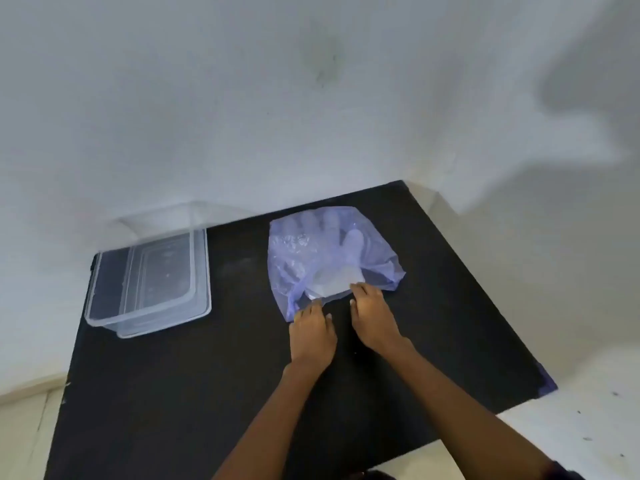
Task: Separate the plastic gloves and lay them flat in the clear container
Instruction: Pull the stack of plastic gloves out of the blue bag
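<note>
Both hands at the bag's (332, 251) 6 o'clock edge: left hand (311, 336) and right hand (372, 320) pinching it, gloves (337, 282) inside; container (204, 271) at 9.

A black table (180, 393) with a matte top stands pushed into the corner of the room, its far edge against a pale, whitish wall (207, 98). The paint there is uneven, with a faint grey smudge (325, 64) high up near the middle. A large soft shadow (571, 109) falls across the wall's right side. The table's right-hand corner shows a scrap of blue-violet covering (547, 384) at its edge. Below the table's left edge the floor (24, 438) is light, cream-coloured tile with a thin joint line. To the right of the table lies a white surface (581, 420) speckled with a few small dark marks. The light is dim and even.
</note>
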